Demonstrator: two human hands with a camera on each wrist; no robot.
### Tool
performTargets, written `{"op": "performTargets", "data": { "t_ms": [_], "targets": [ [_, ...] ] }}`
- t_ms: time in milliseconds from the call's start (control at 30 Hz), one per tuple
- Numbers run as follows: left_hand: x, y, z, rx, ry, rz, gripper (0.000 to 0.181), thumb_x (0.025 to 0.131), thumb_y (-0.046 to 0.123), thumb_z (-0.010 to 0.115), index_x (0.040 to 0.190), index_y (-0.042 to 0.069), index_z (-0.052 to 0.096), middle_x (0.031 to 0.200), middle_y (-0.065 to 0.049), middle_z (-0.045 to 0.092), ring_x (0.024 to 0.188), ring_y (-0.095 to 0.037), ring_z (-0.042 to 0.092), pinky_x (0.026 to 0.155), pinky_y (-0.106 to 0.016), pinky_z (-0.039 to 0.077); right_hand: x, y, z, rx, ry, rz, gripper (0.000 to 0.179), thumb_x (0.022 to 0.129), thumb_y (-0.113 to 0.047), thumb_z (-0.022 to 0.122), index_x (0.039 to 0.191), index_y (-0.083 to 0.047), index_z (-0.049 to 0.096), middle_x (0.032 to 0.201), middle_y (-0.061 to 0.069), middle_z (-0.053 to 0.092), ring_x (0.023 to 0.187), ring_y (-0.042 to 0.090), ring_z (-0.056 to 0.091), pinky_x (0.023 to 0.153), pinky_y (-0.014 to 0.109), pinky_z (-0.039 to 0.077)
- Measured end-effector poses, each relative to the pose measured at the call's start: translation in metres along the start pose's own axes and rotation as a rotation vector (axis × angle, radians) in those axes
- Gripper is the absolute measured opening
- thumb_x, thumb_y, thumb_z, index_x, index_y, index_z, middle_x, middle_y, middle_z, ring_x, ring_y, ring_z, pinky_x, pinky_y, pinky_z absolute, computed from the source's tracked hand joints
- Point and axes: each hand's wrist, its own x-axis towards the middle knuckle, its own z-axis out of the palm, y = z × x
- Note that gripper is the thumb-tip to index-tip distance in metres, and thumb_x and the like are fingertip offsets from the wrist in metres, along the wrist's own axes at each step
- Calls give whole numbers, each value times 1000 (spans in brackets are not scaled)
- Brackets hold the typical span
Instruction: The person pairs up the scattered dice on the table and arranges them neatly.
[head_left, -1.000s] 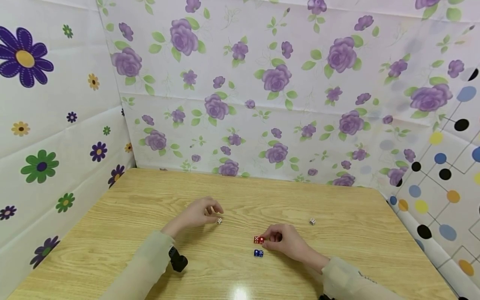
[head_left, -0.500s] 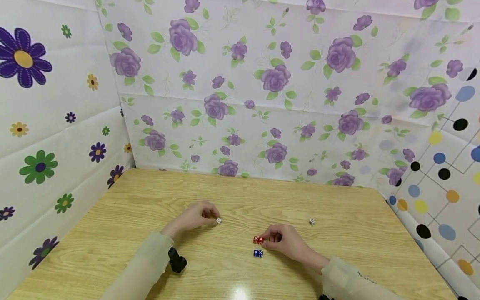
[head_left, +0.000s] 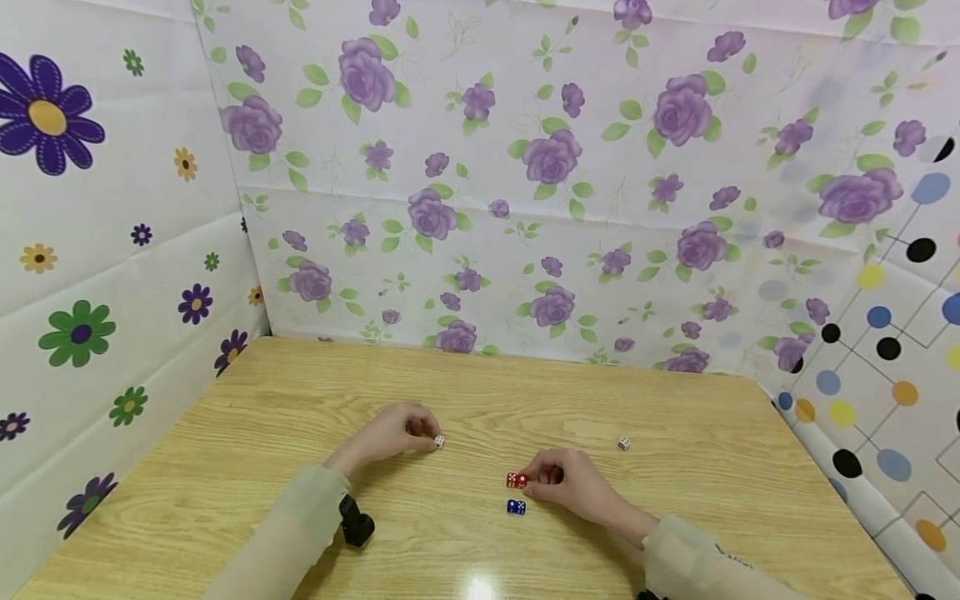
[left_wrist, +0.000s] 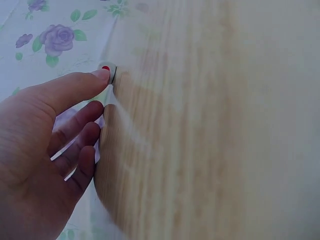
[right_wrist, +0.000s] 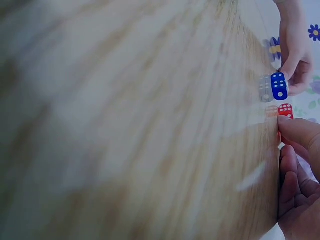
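In the head view my left hand (head_left: 390,432) pinches a white die (head_left: 439,442) at the left middle of the table. The left wrist view shows the thumb (left_wrist: 82,87) against this die (left_wrist: 106,67), which has a red pip. Two red dice (head_left: 513,480) sit side by side near the centre, and my right hand (head_left: 573,483) pinches the right one between thumb and index finger. Just nearer to me stand two blue dice (head_left: 516,507), also side by side. The right wrist view has a blue die (right_wrist: 279,86) beside a red die (right_wrist: 285,109).
Another white die (head_left: 624,443) lies to the right, beyond my right hand. The wooden table (head_left: 337,375) ends at a flower-printed cloth (head_left: 480,233) at the back, with printed cloths at both sides. A black wrist camera (head_left: 356,523) is strapped to the left sleeve.
The left hand's raised fingers have come down and now pinch the white die, which has turned slightly. My right hand and the red and blue dice have stayed in place.
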Motion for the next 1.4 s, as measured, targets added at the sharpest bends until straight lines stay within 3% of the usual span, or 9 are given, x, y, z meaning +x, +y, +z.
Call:
{"op": "performTargets", "data": {
  "t_ms": [233, 500, 933, 1400],
  "targets": [
    [4, 3, 6, 29, 30, 28, 7, 89, 18, 74, 95, 16, 72, 90, 0, 66, 78, -9, 56, 70, -23, 49, 0, -2, -1, 6, -4, 6, 9, 86, -21, 77, 95, -19, 75, 76, -2, 65, 61, 2, 51, 56, 20, 45],
    [14, 10, 17, 85, 30, 17, 5, 90, 20, 73, 93, 19, 70, 85, 5, 64, 74, -8, 55, 68, -23, 47, -1, -5, -1, 8, -11, 20, 9, 87, -21, 76, 95, -18, 75, 77, -1, 65, 62, 3, 51, 56, 20, 45],
    [31, 31, 39, 100, 44, 22, 6, 88, 15, 75, 88, 16, 69, 79, 4, 62, 71, -7, 53, 65, -22, 45, 0, -2, 0, 6, -1, 13, 8, 86, -22, 77, 94, -19, 75, 76, -2, 65, 61, 2, 51, 55, 19, 44],
    [44, 52, 61, 115, -6, 74, 8, 86, 15, 75, 87, 15, 68, 78, 7, 62, 70, -3, 53, 66, -20, 46, 0, -2, 0, 13, -5, 7, 8, 86, -20, 77, 94, -18, 75, 76, -1, 65, 61, 2, 52, 55, 19, 44]
  ]
}}
